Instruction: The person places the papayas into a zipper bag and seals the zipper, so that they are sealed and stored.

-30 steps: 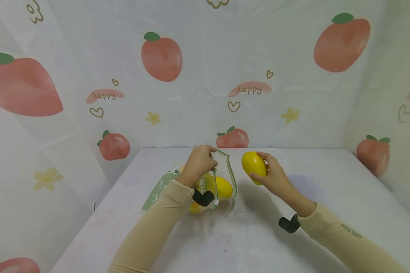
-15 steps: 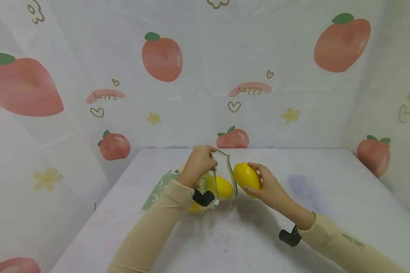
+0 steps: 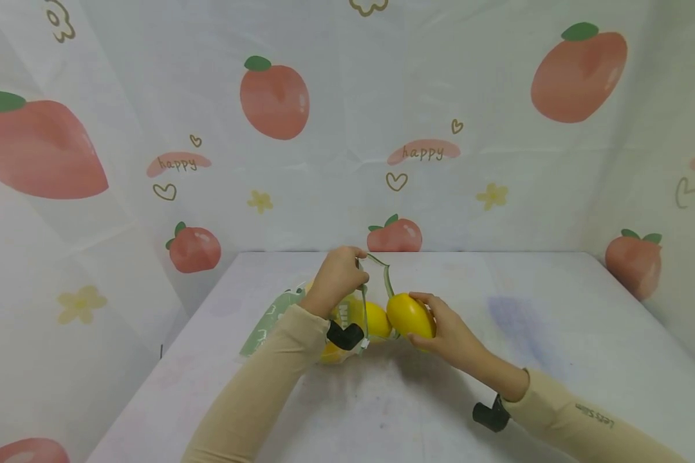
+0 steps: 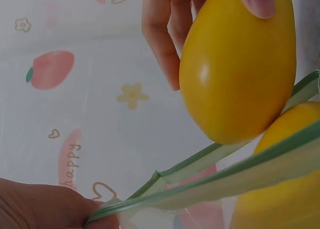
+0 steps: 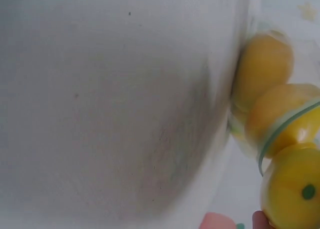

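My left hand (image 3: 337, 278) pinches the upper corner of a clear zip bag (image 3: 269, 321) with green edging and a green printed side. The bag lies on its side, its mouth held apart and facing right. Inside sit several yellow fruits; the mango (image 3: 376, 319) nearest the mouth shows best, and the others are partly hidden by my left arm. My right hand (image 3: 448, 329) grips another smooth yellow mango (image 4: 237, 64), thumb on one side and fingers on the other. That mango is right at the bag's mouth, close against the one inside. Its green stem spot shows in the right wrist view.
The bag and fruit are on a white-covered table (image 3: 376, 411) with faint purple stains. Behind it hangs a white backdrop (image 3: 336, 193) printed with peaches, hearts and flowers. A dark camera mount (image 3: 491, 415) juts from under my right wrist, another (image 3: 345, 335) from my left.
My right hand has brought the mango left and down, from beside the bag to its mouth, now overlapping the green rim. My left hand has stayed in place on the bag.
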`<state>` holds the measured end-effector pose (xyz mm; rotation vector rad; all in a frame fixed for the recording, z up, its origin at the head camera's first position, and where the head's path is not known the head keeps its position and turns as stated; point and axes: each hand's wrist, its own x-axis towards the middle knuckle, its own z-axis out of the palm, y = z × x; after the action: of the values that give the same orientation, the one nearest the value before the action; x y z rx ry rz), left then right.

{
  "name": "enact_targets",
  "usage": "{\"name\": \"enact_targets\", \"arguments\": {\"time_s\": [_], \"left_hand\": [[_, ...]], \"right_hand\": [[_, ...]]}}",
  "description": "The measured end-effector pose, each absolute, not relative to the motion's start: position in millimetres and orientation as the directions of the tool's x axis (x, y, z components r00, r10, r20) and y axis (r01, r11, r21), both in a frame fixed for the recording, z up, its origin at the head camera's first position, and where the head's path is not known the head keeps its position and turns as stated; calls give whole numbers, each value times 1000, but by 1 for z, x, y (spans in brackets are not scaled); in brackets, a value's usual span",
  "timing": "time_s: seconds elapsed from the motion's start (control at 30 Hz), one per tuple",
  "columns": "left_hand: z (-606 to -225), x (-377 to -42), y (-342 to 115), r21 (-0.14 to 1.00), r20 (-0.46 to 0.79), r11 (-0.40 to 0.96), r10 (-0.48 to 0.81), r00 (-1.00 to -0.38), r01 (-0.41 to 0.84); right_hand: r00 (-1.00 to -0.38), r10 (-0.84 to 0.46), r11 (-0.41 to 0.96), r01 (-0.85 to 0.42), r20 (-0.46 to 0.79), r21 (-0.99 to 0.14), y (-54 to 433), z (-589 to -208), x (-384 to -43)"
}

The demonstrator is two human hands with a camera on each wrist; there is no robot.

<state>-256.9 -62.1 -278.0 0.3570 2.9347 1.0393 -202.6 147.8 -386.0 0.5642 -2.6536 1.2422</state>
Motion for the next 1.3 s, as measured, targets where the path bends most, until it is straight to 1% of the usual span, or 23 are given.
{"name": "enact_targets", "arguments": {"time_s": [0.27, 0.53, 0.63, 0.73, 0.9, 1.1, 1.3], "left_hand": [[-276, -257, -58, 604, 60, 770, 212, -975, 205], [-275, -257, -57, 586, 64, 784, 209, -976, 207], [-274, -257, -57, 582, 67, 786, 208, -976, 207], [-274, -257, -57, 578, 69, 790, 203, -977, 205], [-274, -257, -57, 571, 67, 797, 195, -979, 197], [-273, -257, -57, 562, 65, 803, 195, -979, 197], [-273, -257, -56, 547, 62, 815, 190, -980, 193]], "right_hand": [[-919, -289, 558, -390, 269, -733, 142, -386, -203], [-900, -299, 612, -435, 316, -661, 136, -387, -206], [-887, -320, 606, -462, 334, -647, 135, -386, -208], [-886, -336, 580, -463, 321, -670, 134, -384, -210], [-899, -344, 533, -426, 273, -731, 132, -383, -213], [-875, -381, 501, -467, 299, -728, 132, -383, -214], [-865, -423, 483, -468, 271, -740, 130, -381, -214]]}}
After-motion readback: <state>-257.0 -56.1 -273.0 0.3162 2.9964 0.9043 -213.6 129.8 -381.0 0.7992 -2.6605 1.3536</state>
